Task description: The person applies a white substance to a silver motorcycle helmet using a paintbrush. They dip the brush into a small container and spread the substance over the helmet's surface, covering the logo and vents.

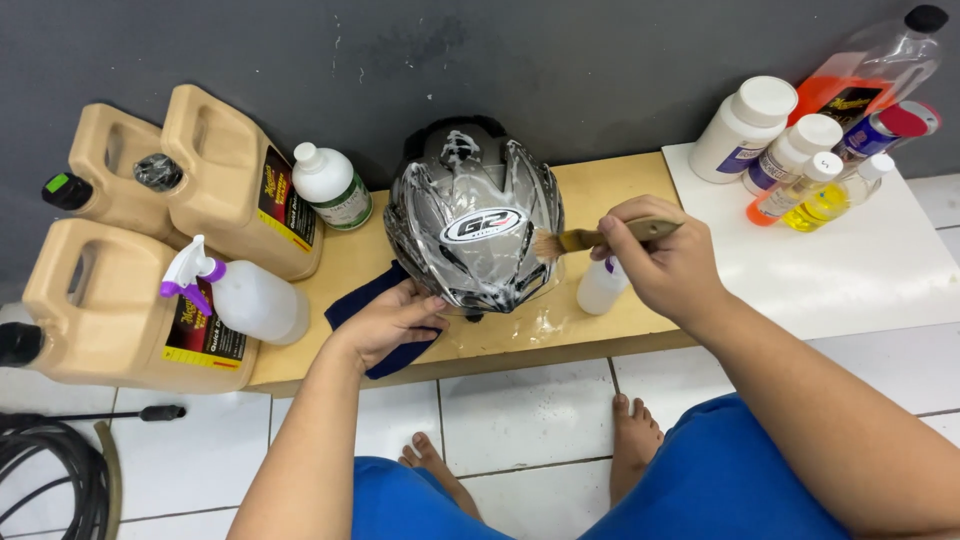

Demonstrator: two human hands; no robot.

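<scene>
A grey, black and white helmet (470,220), streaked with foam, sits on a low wooden bench (610,190). My left hand (388,322) rests against the helmet's lower left edge, over a dark blue cloth (357,300) lying under it. My right hand (665,262) grips a wooden-handled brush (590,238), its bristles touching the helmet's right side. A small white bottle (601,286) stands on the bench just below that hand.
Three tan jugs (230,175) crowd the bench's left end with a white spray bottle (245,297) and a white round bottle (332,186). Several bottles (790,150) stand on a white platform at right. A black hose (50,470) lies on the tiled floor.
</scene>
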